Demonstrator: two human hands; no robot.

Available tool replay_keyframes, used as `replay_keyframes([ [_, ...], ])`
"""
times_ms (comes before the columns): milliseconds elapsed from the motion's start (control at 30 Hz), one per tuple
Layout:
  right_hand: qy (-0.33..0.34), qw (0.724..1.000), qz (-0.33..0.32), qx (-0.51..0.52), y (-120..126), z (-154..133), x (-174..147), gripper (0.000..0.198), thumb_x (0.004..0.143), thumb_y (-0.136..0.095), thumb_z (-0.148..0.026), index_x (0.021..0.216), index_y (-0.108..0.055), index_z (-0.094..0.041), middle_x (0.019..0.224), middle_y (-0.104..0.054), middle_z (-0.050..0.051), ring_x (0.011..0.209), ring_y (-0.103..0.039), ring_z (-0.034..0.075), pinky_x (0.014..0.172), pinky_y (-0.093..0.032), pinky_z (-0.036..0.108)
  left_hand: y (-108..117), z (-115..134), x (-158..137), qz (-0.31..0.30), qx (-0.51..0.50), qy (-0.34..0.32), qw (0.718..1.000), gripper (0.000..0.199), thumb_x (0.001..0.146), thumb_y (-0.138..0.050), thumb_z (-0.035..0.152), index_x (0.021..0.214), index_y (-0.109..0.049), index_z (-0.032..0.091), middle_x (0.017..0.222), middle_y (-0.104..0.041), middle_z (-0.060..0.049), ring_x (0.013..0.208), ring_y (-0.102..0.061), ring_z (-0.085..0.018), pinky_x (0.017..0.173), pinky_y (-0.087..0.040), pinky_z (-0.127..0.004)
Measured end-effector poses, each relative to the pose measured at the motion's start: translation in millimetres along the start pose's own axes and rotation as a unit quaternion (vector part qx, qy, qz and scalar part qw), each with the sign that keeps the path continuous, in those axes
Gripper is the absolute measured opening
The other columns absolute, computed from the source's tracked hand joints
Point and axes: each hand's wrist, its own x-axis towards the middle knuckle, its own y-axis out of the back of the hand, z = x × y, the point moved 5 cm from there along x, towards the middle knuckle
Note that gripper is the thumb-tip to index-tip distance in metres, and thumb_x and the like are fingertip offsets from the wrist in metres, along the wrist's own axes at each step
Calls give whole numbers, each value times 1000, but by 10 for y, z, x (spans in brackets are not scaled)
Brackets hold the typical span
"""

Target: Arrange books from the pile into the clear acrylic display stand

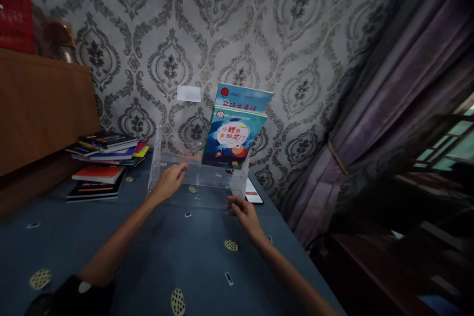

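A clear plastic book rack stands on the table near the wall. On its right side a blue picture book leans upright, with its cover facing me. A light-blue book with red lettering shows above and behind it. My left hand is at the rack's left front, fingers loosely bent and pointing right; whether they touch the plastic is unclear. Close to the rack's lower right corner is my right hand, its fingers bent and apart, holding nothing visible.
Stacked books lie to the left, beside a wooden cabinet. Behind the rack's right side lies a phone with a lit screen. A purple curtain hangs past the table's right edge. A white label shows against the patterned wall.
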Motion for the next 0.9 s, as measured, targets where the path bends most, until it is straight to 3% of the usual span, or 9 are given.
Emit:
replay_keyframes([
  [100,-15,1000,-16,-14,-217,106,-152,40,77,-58,-54,90,-73,-20,88,-76,11,76,-74,28,63,-59,40,-21,-14,-78,21,13,-17,1000,31,91,-43,13,111,-65,19,110,-71,-9,107,-66,-24,98,-51,-42],
  [200,-15,999,-24,-37,-343,149,-293,32,77,-59,-49,83,-74,-21,81,-75,10,80,-72,29,75,-59,45,-45,9,-120,34,23,-41,998,34,91,-42,11,115,-64,20,115,-69,-9,115,-61,-23,104,-47,-43],
  [267,-11,998,-33,-50,-369,150,-351,30,77,-59,-47,82,-75,-22,81,-74,9,83,-71,29,83,-57,46,-51,17,-139,36,33,-55,997,35,91,-42,10,118,-63,19,119,-68,-9,120,-58,-23,107,-45,-44],
  [400,-3,996,-55,-75,-345,144,-366,36,80,-55,-50,87,-76,-21,82,-75,8,83,-71,28,82,-57,44,43,-57,-190,37,69,-69,994,35,93,-42,11,120,-63,18,118,-68,-9,117,-59,-21,106,-47,-39],
  [633,5,995,-69,-72,-322,116,-352,34,81,-58,-51,88,-77,-23,82,-75,8,81,-72,28,79,-58,42,653,-375,-304,79,182,-32,980,42,89,-38,6,119,-64,19,121,-67,-10,122,-56,-23,107,-45,-43],
  [767,2,996,-65,-67,-331,110,-357,34,80,-58,-51,86,-78,-24,84,-76,9,80,-72,28,78,-59,42,1012,-556,-161,73,252,7,965,35,89,-40,10,111,-66,18,114,-69,-11,118,-57,-24,106,-44,-40],
  [900,5,995,-63,-76,-330,95,-355,34,81,-56,-48,89,-78,-24,82,-75,8,80,-71,28,78,-59,43,1446,-878,60,88,325,95,937,39,92,-35,14,120,-62,14,122,-64,-16,123,-51,-29,107,-40,-45],
])
